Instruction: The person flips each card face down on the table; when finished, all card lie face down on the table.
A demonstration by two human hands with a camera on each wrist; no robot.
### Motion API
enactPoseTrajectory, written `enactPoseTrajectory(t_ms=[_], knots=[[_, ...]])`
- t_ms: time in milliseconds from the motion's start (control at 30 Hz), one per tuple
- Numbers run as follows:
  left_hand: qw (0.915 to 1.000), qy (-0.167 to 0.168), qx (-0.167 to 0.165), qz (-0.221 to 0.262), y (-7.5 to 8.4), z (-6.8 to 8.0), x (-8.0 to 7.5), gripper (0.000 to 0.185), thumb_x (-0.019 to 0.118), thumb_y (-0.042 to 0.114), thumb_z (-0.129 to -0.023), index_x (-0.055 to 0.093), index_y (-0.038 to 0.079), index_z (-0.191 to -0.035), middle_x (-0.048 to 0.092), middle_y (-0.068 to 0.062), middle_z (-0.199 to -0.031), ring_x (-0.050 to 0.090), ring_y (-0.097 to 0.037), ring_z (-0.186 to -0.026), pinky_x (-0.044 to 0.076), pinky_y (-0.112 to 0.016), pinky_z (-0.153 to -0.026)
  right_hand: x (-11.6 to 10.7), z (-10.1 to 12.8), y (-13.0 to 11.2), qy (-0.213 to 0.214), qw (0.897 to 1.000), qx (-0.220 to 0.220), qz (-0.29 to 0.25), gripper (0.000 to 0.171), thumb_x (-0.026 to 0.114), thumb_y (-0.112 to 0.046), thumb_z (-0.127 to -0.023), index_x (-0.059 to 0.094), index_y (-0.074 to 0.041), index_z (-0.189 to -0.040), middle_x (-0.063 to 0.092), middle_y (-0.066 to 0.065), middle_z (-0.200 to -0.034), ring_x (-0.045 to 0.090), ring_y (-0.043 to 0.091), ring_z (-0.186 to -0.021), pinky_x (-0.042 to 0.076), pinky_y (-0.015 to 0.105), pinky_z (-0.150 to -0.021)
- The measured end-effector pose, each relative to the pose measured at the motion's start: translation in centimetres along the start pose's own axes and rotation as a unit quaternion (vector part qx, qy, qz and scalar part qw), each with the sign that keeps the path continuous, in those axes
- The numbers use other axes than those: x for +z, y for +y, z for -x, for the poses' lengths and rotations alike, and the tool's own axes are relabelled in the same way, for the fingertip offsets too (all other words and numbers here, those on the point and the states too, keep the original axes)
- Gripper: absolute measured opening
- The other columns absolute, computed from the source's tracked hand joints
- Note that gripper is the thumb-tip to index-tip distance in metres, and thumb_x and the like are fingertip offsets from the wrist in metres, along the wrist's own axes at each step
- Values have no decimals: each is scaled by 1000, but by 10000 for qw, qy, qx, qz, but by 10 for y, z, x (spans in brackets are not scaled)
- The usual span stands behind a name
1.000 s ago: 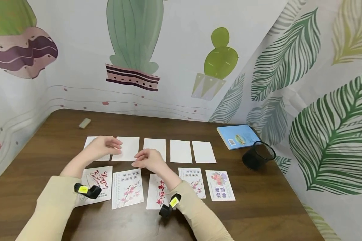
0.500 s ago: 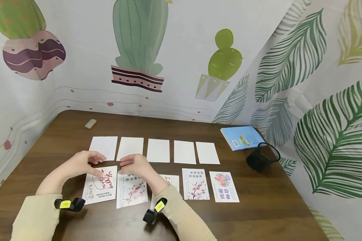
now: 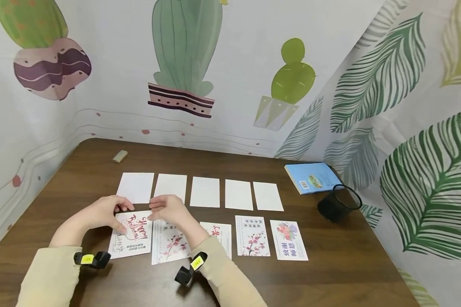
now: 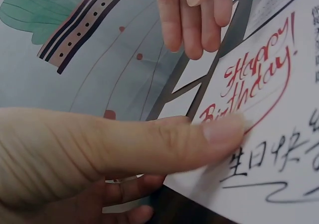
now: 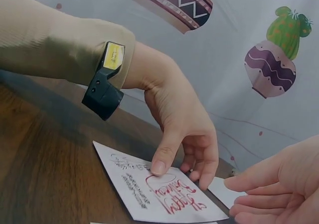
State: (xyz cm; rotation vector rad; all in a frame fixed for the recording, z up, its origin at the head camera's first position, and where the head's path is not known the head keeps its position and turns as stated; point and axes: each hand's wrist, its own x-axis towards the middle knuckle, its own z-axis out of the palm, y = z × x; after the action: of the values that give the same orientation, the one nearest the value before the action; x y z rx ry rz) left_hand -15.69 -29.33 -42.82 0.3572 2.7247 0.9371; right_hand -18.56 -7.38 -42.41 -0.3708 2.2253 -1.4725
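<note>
Left-wrist view alone shows thumb pinning birthday card.

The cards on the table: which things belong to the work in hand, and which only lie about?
In hand:
left hand, pinching the Happy Birthday card
right hand, open, near that card's top edge
row of blank cards
other printed cards

Lying about:
blue book
black cup
eraser

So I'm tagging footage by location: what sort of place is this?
Probably a staged indoor tabletop set, not a lived-in room: printed cactus and leaf backdrop sheets enclose a wooden table holding neat rows of greeting cards and blank cards.
</note>
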Motion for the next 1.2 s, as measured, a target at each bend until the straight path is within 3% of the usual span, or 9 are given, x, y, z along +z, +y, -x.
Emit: enactPoseTrajectory(t_ms=[300,433,533,667,800,967,1200], knots=[[9995,-83,39,301,0,0,0,58,95,25,-55,66,3,-100,53,-2,-83,46,-17,-80,38,-24,-65,-2,-4,10,137,9998,-60,-145,42,78,3,-77,68,-4,-117,73,4,-108,68,10,-96,53,17,-85],[9991,-138,129,383,-6,1,-1,54,94,27,-57,68,7,-101,58,-1,-86,48,-17,-82,40,-25,-67,-1,-5,12,32,9994,-108,-337,44,78,3,-77,66,-3,-120,73,4,-108,69,11,-94,53,17,-84],[9964,-330,270,726,-12,0,-2,54,91,26,-62,66,6,-106,64,-3,-92,53,-15,-83,44,-25,-68,0,-5,13,-42,9986,-112,-521,47,78,0,-78,64,-3,-123,73,3,-108,69,9,-93,52,17,-82],[9835,-738,492,1578,-19,0,-4,57,87,17,-70,58,-5,-114,70,-10,-100,62,-10,-81,52,-23,-69,2,-3,14,-186,9951,150,-963,46,78,-1,-78,65,-3,-122,73,2,-102,67,8,-86,53,20,-77],[9690,-895,627,2217,-24,2,-5,60,82,10,-76,49,-13,-121,73,-10,-97,68,-9,-78,56,-25,-68,5,-3,16,-611,9843,411,-1606,39,73,5,-80,65,3,-118,74,10,-101,70,16,-87,58,27,-79],[9591,-796,668,2635,-26,5,-7,62,76,3,-81,40,-19,-127,73,3,-96,70,-10,-81,58,-27,-70,8,-4,16,-1116,9731,452,-1964,33,67,7,-85,64,8,-118,72,21,-108,72,26,-96,59,32,-82],[9530,-744,644,2865,-27,7,-10,62,74,1,-83,36,-19,-129,73,5,-97,72,-14,-83,60,-31,-71,8,-5,16,-1194,9681,507,-2144,30,65,7,-88,66,9,-117,70,24,-111,71,30,-99,59,34,-82]])
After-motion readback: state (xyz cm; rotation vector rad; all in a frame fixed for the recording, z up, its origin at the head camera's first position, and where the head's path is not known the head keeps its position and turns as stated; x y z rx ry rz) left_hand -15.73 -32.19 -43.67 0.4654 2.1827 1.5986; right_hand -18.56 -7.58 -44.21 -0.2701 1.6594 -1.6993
